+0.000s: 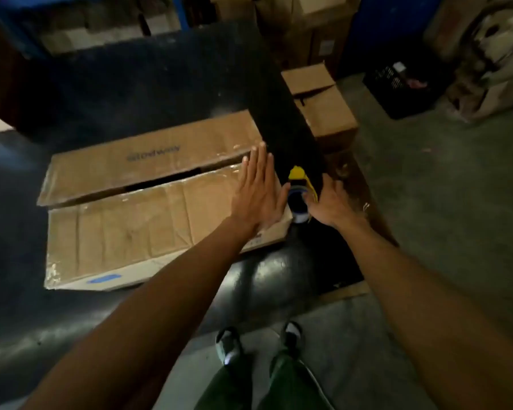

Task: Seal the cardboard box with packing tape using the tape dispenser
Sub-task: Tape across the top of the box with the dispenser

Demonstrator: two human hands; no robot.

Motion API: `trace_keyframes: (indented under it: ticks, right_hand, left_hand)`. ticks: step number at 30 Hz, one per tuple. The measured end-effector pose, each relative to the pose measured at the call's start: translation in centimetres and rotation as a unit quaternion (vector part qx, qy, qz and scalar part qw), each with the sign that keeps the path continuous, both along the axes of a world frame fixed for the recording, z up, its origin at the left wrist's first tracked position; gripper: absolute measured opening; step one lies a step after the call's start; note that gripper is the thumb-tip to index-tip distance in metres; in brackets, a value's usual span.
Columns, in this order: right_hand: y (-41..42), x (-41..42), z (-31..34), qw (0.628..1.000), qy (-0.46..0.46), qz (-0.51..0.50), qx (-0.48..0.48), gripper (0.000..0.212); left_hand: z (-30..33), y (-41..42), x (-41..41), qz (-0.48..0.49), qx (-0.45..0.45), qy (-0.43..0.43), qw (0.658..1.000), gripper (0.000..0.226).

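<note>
Head view looks down at two bare arms reaching out over a dark table (148, 93). Fingers (256, 164) of the left hand (256, 190) are straight and spread a little, not holding anything. The palm lies flat on the near flap of the cardboard box (137, 220), close to its right end. The left thumb points toward the tape dispenser (299, 196), which sits just past that right end of the box.

Fingers of the right hand (330, 202) are curled around the right side of the tape dispenser, gripping it. The dispenser has a yellow top and a round roll of tape with a pale blue ring. It is between the two hands and looks like it touches the end wall of the box, though the picture is blurry there.

The box is long and flat and lies on the table. Its two top flaps do not meet all the way: a dark gap shows between them near the middle. Shiny clear tape (219, 161) covers parts of the flaps. A small blue mark (104, 278) is on the near side wall.

A smaller brown box (320, 105) sits behind the dispenser. A black crate (397, 84) is farther back on the right. At the bottom are green trousers (267, 386) and two shoes (228, 344) on a grey floor (442, 202).
</note>
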State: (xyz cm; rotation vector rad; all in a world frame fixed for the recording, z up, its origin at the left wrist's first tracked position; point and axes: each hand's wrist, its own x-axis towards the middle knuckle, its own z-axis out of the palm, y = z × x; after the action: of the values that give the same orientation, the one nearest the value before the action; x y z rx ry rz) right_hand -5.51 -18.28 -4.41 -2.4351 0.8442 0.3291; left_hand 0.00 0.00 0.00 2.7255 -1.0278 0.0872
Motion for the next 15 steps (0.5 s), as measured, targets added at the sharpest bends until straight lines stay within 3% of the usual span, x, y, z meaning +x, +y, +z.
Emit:
trace_keyframes:
  ticks: [4, 10, 12, 15]
  right_hand:
    - [0.5, 1.1, -2.0, 0.998, 0.053, -0.016, 0.018, 0.08]
    - [0.7, 2.0, -2.2, 0.998, 0.022, -0.046, 0.036, 0.042]
    - [0.6, 1.9, -1.8, 0.988, -0.014, -0.106, 0.115, 0.034]
    - [0.0, 1.4, -0.9, 0.932, -0.052, -0.203, 0.296, 0.027]
  left_hand:
    - [0.3, 0.3, 0.6, 0.006, 0.011, 0.022, 1.0, 0.073]
    - [0.1, 0.1, 0.3, 0.008, 0.023, 0.041, 0.999, 0.073]
    - [0.4, 0.2, 0.2, 0.007, 0.018, 0.046, 0.999, 0.072]
    - [0.5, 0.2, 0.1, 0.003, 0.013, 0.052, 0.999, 0.07]
